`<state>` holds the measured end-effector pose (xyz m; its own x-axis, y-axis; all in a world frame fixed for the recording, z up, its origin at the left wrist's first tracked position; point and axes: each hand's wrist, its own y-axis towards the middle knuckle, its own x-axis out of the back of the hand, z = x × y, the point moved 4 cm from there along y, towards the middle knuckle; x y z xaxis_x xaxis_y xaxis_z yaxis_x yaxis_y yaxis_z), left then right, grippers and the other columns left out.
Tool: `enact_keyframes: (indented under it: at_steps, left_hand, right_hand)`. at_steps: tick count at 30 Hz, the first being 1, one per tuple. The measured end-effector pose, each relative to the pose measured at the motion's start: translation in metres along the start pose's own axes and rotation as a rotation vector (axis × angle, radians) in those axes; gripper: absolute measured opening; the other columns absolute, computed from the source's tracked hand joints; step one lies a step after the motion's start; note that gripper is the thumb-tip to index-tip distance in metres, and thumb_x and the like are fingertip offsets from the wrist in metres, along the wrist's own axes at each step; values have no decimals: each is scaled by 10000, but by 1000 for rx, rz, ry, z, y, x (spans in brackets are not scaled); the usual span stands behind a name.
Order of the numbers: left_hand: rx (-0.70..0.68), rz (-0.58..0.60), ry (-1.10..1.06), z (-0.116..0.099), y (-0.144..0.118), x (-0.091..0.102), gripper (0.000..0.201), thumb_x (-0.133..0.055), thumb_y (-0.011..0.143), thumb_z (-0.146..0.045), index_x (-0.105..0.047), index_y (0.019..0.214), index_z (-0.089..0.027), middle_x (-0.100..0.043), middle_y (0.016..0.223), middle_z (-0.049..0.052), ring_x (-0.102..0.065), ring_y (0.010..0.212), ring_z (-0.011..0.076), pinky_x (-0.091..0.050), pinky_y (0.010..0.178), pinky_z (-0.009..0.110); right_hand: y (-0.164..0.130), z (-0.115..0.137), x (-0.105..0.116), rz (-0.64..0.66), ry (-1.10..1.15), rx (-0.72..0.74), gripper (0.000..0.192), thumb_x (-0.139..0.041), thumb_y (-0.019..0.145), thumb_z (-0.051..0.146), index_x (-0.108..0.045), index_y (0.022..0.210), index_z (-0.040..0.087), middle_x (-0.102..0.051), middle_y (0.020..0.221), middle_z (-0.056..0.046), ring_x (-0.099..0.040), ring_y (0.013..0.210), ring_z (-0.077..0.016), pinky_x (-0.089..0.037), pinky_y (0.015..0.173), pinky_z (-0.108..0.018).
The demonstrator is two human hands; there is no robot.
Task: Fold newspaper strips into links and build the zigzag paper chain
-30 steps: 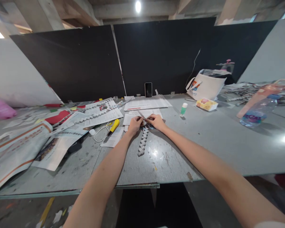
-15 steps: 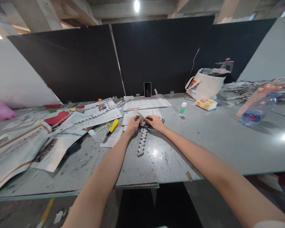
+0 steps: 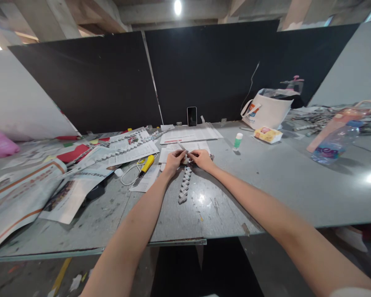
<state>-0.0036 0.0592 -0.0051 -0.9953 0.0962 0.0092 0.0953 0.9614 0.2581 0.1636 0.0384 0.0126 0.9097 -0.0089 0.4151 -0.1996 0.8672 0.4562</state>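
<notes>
My left hand (image 3: 174,162) and my right hand (image 3: 204,160) meet over the middle of the table, fingertips pinched close together. Between them is a narrow paper strip (image 3: 181,146), one end poking up and away past the fingers; its folds are mostly hidden. Just below the fingertips a zigzag woven paper chain (image 3: 184,186) lies on the grey tabletop, its near end toward me. Whether the chain joins the piece in my fingers is hard to see. Printed sheets (image 3: 198,146) lie beyond my hands.
Left stand a yellow-handled tool (image 3: 147,166), a white cord (image 3: 125,178), newspapers (image 3: 71,194) and a longer woven chain (image 3: 117,153). A phone (image 3: 192,116) leans at the back. Rightward are a glue stick (image 3: 238,142), a tissue pack (image 3: 268,135), a white bag (image 3: 267,109) and a bottle (image 3: 336,144).
My fingertips have shifted slightly around the paper strip, and the gap between the hands looks a little different. The woven chain and everything else on the table stay in place.
</notes>
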Motion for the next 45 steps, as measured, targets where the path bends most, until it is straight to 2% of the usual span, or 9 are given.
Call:
enact_keyframes:
  at_steps: [7, 15, 18, 21, 24, 30, 34, 39, 45]
  left_hand:
    - [25, -100, -4, 8, 7, 4, 403, -693, 862, -562, -580, 767, -187, -516, 590, -30, -454, 528, 103, -367, 525, 237]
    - [-3, 88, 97, 2, 0, -3, 420, -766, 829, -557, -701, 890, -147, -572, 605, -13, -448, 512, 108, -324, 516, 255]
    - [-46, 123, 187, -5, -3, -6, 427, -736, 850, -566, -738, 916, -144, -568, 603, -13, -467, 570, 129, -340, 553, 265]
    - [-28, 141, 202, -7, -4, -10, 404, -737, 850, -559, -724, 867, -156, -566, 587, -12, -475, 577, 137, -347, 555, 268]
    - [30, 176, 159, -5, -5, -13, 411, -739, 854, -571, -650, 788, -175, -572, 570, -9, -459, 514, 123, -348, 521, 265]
    - [71, 226, 117, 0, -5, -15, 462, -724, 852, -633, -640, 844, -178, -631, 618, 11, -490, 466, 120, -395, 486, 269]
    - [59, 232, 94, 1, -4, -12, 478, -745, 832, -634, -674, 832, -162, -606, 599, 7, -466, 462, 108, -382, 480, 262]
    - [106, 205, -29, 6, -1, -4, 459, -792, 807, -600, -704, 831, -151, -589, 582, 15, -459, 464, 103, -350, 469, 250]
    - [141, 186, -121, 11, 4, -1, 467, -845, 748, -577, -713, 867, -146, -639, 660, 25, -479, 492, 92, -369, 491, 245]
  right_hand:
    - [2, -4, 5, -120, 57, -34, 415, -605, 936, 579, -745, 910, 188, -783, 889, -74, -679, 811, -216, -495, 769, -308]
    - [3, -6, 6, -112, 108, -33, 422, -600, 935, 584, -750, 942, 189, -778, 921, -68, -673, 838, -212, -500, 784, -299]
    - [2, -6, 7, -118, 98, -41, 445, -612, 932, 617, -727, 834, 199, -732, 800, -37, -635, 772, -204, -485, 738, -295]
    - [2, -7, 8, -136, 91, -55, 497, -621, 930, 644, -678, 709, 203, -646, 668, -17, -600, 707, -199, -462, 680, -297]
    - [1, -8, 9, -161, 104, -65, 527, -600, 948, 658, -707, 718, 196, -675, 691, -37, -635, 735, -220, -488, 705, -314]
    - [2, -13, 10, -170, 129, -58, 436, -630, 957, 562, -835, 1060, 192, -806, 949, -76, -726, 987, -279, -553, 885, -360]
    - [3, -16, 7, -169, 26, 16, 413, -581, 992, 387, -793, 1278, 179, -793, 965, -76, -704, 928, -246, -536, 882, -352]
    - [5, -16, -3, -93, -158, 155, 464, -516, 993, 225, -725, 1407, 202, -691, 917, -74, -638, 872, -225, -508, 866, -335]
    - [3, -12, -8, -33, -152, 239, 504, -496, 997, 199, -670, 1470, 202, -615, 998, -74, -623, 930, -218, -511, 920, -339]
